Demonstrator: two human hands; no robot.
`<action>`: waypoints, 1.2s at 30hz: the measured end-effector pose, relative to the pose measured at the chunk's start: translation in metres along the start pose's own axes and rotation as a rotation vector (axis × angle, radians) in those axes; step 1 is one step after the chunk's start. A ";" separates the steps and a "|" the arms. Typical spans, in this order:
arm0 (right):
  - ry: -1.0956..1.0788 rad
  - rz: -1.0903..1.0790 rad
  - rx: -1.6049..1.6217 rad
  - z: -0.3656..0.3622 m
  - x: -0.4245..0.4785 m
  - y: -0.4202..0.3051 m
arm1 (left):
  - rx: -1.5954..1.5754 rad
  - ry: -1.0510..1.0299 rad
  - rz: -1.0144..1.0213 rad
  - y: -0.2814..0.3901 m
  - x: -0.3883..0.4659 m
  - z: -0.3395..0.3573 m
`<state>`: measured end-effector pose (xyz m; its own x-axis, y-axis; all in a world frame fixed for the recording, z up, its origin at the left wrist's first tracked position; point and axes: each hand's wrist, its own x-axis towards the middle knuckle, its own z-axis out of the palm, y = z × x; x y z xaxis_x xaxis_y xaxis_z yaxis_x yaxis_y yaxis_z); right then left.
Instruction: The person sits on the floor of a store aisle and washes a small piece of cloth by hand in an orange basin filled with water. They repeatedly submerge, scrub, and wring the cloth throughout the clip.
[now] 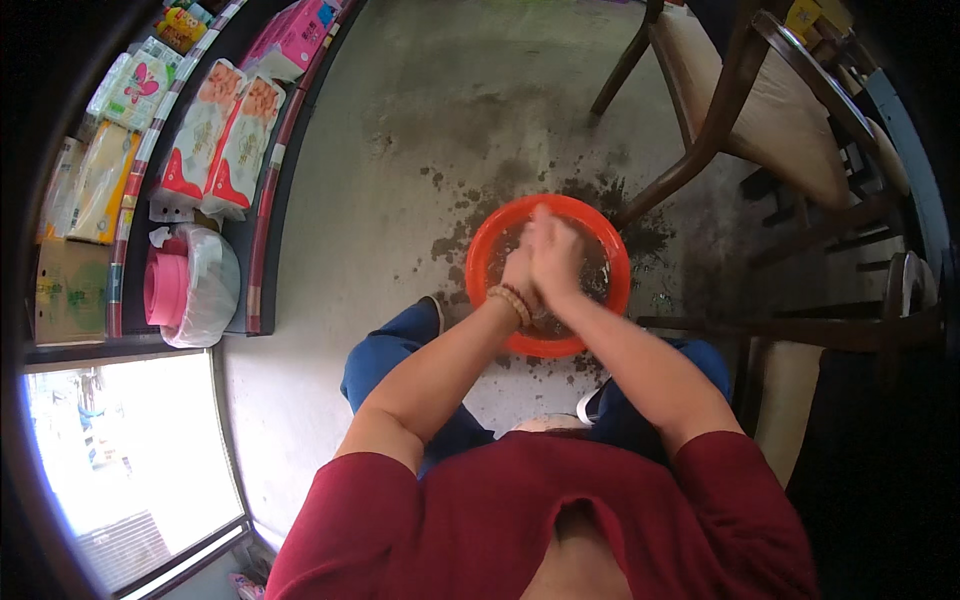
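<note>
An orange-red plastic basin [621, 289] stands on the concrete floor between my knees, with water and some bubbles in it. My left hand [521, 271], a beaded bracelet at its wrist, is pressed against my right hand [556, 259] over the water. Both hands are blurred, and their palms face each other. The fingers point towards the basin's far rim. Whether anything lies between the palms is hidden. Dark wet splashes [454, 247] spot the floor around the basin.
Shelves at the left hold tissue packs [244, 146] and a pink plastic container [166, 289] beside a clear bag. A wooden chair [701, 154] stands at the right, one leg close to the basin's rim. Another chair's wooden bar [780, 328] lies beside my right knee.
</note>
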<state>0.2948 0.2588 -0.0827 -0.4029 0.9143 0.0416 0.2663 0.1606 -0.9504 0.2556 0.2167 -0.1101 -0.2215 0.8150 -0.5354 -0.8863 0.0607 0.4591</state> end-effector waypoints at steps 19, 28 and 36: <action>0.050 -0.177 -0.105 0.009 -0.016 -0.013 | 0.005 -0.294 0.086 0.008 0.010 -0.037; -0.399 0.285 0.152 -0.041 0.062 0.031 | 0.385 -0.009 0.174 0.052 -0.032 -0.006; -0.773 -0.271 -0.503 -0.088 0.058 0.011 | 0.938 0.105 0.296 0.083 -0.056 -0.029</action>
<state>0.3508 0.3464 -0.0634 -0.9239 0.3541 -0.1453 0.3517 0.6355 -0.6873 0.1828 0.1595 -0.0631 -0.4571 0.8186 -0.3478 -0.1176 0.3320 0.9359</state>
